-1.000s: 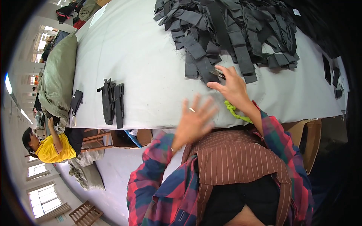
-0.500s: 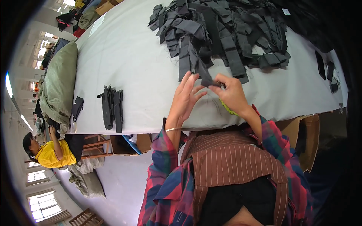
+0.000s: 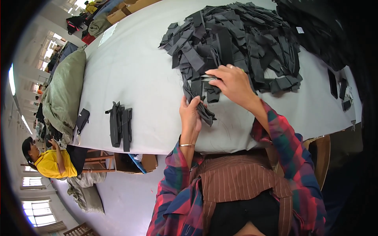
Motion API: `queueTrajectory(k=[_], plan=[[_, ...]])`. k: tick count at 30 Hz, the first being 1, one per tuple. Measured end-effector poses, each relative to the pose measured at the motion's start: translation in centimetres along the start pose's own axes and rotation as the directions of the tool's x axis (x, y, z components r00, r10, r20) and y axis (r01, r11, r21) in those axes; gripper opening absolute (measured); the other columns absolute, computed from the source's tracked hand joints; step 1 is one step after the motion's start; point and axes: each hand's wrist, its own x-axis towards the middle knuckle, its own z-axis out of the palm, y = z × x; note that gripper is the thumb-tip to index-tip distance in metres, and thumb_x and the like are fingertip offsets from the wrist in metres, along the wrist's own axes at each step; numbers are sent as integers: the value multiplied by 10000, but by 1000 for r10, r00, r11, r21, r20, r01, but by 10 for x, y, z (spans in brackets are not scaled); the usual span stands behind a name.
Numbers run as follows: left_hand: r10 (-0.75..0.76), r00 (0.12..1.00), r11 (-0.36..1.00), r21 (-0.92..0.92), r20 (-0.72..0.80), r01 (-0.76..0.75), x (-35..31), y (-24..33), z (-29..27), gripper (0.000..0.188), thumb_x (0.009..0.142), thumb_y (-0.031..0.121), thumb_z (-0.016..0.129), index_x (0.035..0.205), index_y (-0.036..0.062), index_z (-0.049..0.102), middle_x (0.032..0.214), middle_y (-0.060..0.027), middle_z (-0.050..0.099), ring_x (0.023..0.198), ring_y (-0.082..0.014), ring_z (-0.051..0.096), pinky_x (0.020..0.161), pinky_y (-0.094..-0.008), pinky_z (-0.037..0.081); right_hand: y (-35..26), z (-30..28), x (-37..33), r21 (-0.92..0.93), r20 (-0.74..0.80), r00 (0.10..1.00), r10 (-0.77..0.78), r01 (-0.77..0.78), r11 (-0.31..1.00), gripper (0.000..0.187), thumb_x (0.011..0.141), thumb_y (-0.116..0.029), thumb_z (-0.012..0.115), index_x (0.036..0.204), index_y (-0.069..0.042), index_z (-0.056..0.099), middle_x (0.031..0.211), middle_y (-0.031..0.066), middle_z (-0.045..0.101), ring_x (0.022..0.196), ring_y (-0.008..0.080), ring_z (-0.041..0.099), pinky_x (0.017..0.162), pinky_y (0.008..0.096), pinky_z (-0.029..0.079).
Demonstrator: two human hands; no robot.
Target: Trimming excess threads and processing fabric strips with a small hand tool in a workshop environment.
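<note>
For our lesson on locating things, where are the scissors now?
In the head view, the scissors are in the upper half, just right of centre, in the right hand, blades pointing left, by the dark cloth pile.

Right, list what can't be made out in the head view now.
All in the head view:
Snips: handles hidden by the right hand.
Held strips: number unclear, overlapping and partly covered by the left hand.
Dark heap: lower layers buried under upper pieces.
Slatted wooden furniture: cut off by the bottom edge.
</note>
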Motion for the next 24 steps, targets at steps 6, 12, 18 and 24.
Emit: queueTrajectory(k=[6,12,18,24], plan=[[28,997,999,-33,-65,-31,0,4,1,526,814,-7,655,1226,34,330,912,-76,557,764,-164,592,665,-362,548,6,44,56,-396,8,947,-320,297,869,149,728,-136,673,877,-126,661,776,5,570,809,190,550,701,348,376],[51,996,997,-50,-74,-55,-3,1,5,661,799,-40,655,1312,-1,240,972,-124,584,727,-170,584,654,-294,498,12,65,82,-511,161,933,-321,357,782,88,698,-67,622,770,-114,639,770,19,586,827,187,562,735,338,380],[84,995,996,-19,-52,-85,-8,2,4,640,794,-43,654,1294,13,258,978,-120,576,743,-166,575,670,-291,489,19,78,89,-507,186,928,-324,373,777,46,711,-92,618,752,-105,637,737,29,593,812,198,577,730,344,388],[59,998,998,-18,-24,-59,-19,8,-1,660,779,-54,649,1296,30,248,988,-118,573,791,-169,574,702,-298,497,25,68,80,-451,120,974,-195,228,863,38,750,-128,629,784,-125,645,748,30,626,778,213,601,692,361,400]])
